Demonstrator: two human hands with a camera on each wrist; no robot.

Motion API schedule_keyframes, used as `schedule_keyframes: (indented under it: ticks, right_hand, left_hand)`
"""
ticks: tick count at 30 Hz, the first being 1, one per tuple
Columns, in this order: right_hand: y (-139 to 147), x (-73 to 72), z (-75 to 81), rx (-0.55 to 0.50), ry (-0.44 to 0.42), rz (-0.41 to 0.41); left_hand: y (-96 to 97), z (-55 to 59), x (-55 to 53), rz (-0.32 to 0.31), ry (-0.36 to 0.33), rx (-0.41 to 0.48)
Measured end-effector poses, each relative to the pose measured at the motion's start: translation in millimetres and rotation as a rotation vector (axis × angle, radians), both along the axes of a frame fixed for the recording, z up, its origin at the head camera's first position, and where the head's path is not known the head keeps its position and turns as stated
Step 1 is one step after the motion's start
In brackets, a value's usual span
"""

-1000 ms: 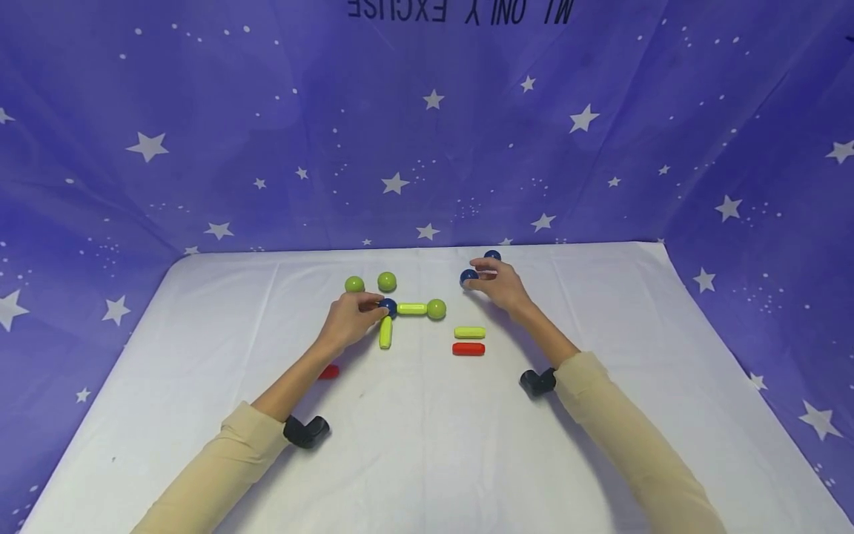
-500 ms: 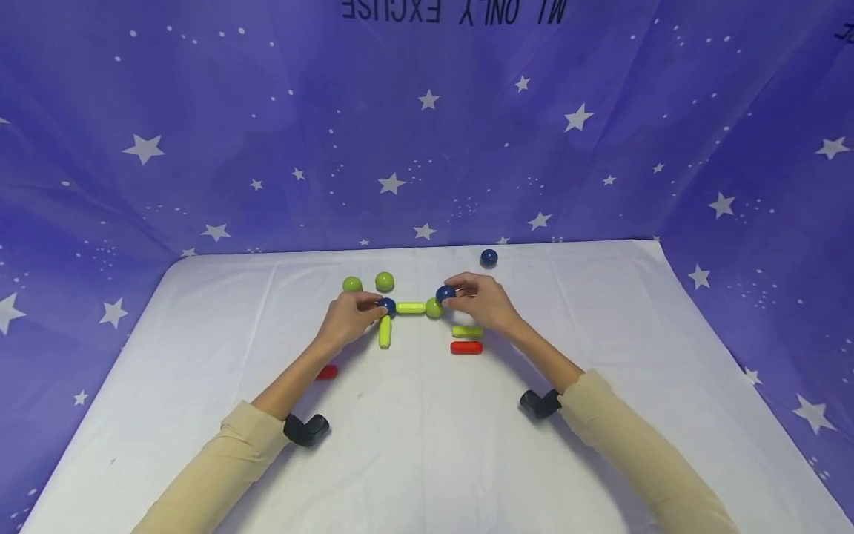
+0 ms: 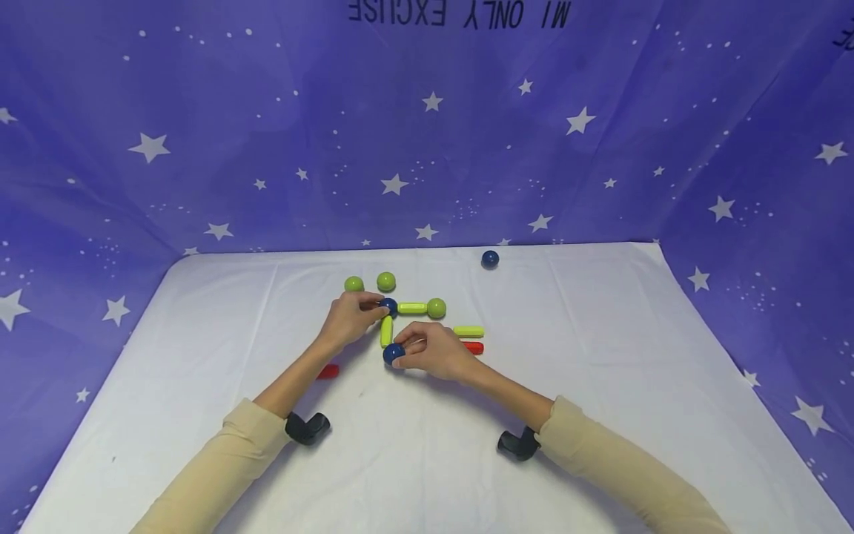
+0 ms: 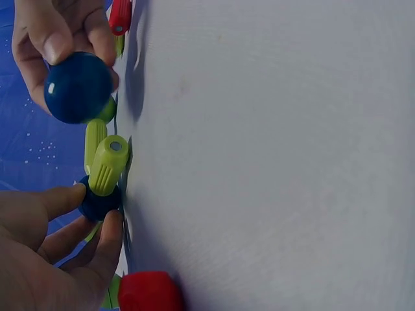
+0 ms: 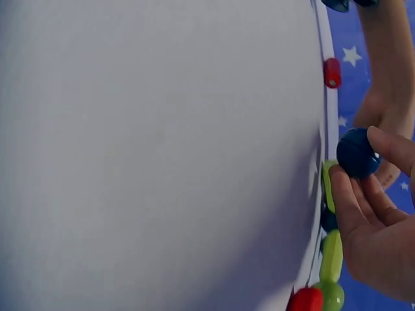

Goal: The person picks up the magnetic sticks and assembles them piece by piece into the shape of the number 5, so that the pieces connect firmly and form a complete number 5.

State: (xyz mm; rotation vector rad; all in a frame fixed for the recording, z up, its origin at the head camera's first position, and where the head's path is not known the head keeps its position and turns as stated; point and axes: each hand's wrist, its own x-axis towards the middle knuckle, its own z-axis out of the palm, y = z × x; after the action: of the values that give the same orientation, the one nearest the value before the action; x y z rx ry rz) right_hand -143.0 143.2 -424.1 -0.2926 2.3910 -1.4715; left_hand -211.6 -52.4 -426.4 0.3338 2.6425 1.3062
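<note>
purple star-printed backdrop (image 3: 200, 89) closes off the far side of a white tablecloth (image 3: 427, 460). on the cloth, the lower lime rod (image 3: 387, 332) has its long axis running from the corner blue ball (image 3: 389, 305) toward the person, its near end free; the upper lime rod (image 3: 412, 308) goes off to the right from the same ball and meets a green ball (image 3: 437, 308).

the left hand (image 3: 348, 321) pinches the corner blue ball between thumb and fingers, at the far end of the lower lime rod. the right hand (image 3: 437, 350) is the nearer one to the free end, its thumb and fingertips gripping another blue ball (image 3: 394, 354). from those fingertips the rod end lies just beyond, a little to the left; the left wrist view shows a gap between ball and rod end.

half a second ago that gripped ball was beside the green ball; now it is by the rod's near end, and the right hand hides part of a loose red rod (image 3: 475, 348). the left hand's pinch looks unchanged.
</note>
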Motion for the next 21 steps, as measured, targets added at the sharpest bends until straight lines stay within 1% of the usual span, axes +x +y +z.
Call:
schedule_keyframes:
  ticks: [5,9,15,21]
  right_hand:
    - [-9,-0.6,-5.3,0.039,0.037,0.012]
    - [-13,-2.6,-8.0,0.069,0.054,-0.003]
    - [-18,-4.7,-9.7,0.093,0.049,-0.016]
    - [-19,-5.8,-9.6,0.101,0.039,-0.036]
  left_hand:
    - [-0.5,-1.4,-1.3,-0.014,0.026,-0.001]
    - [0.0,-1.1,-1.5,-0.024,0.019,0.010]
    - [-1.2,1.8,-2.7,-0.017,0.012,-0.003]
    - [-1.9,1.7,-5.5,-0.021,-0.011,-0.009]
